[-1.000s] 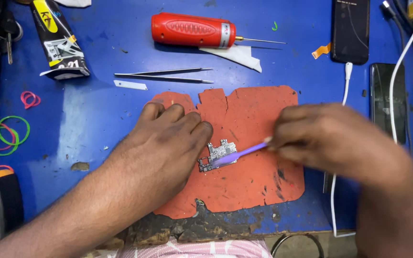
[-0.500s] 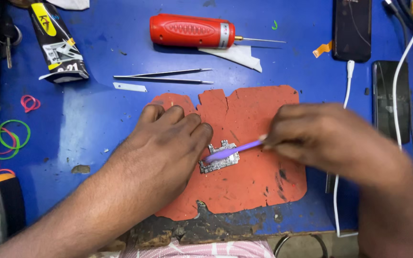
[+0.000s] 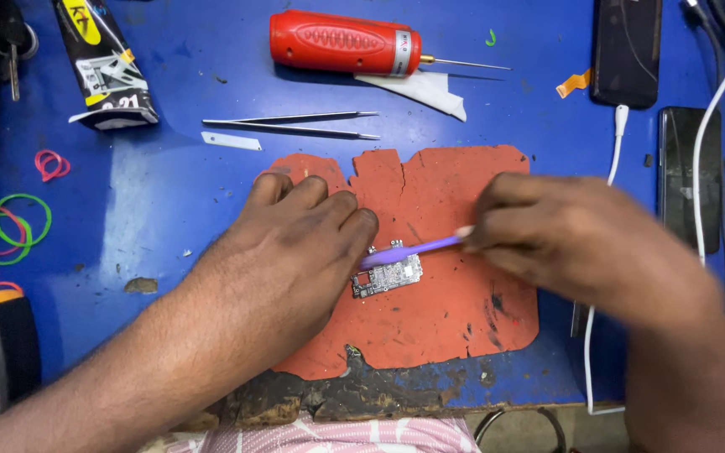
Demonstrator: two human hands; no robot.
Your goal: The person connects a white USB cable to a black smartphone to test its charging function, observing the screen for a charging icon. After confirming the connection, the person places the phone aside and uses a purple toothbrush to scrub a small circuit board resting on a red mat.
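A small silver circuit board (image 3: pixel 389 275) lies on a worn orange-red mat (image 3: pixel 455 327) on the blue work surface. My left hand (image 3: pixel 295 252) rests flat on the mat, its fingertips pressing the board's left edge. My right hand (image 3: pixel 572 243) grips a purple brush (image 3: pixel 413 250) by its handle. The brush head lies across the top edge of the board.
A red electric tool (image 3: pixel 341 42) with a thin tip lies at the top. Below it lie metal tweezers (image 3: pixel 291 125). A black tube (image 3: pixel 104 67) is at the top left. Two phones (image 3: pixel 627 50) (image 3: pixel 690 176) and a white cable (image 3: pixel 610 180) sit right. Rubber bands (image 3: pixel 14 226) lie left.
The brush has moved along the board's top edge, and the board has shifted slightly on the mat. My left hand stays in place on the board.
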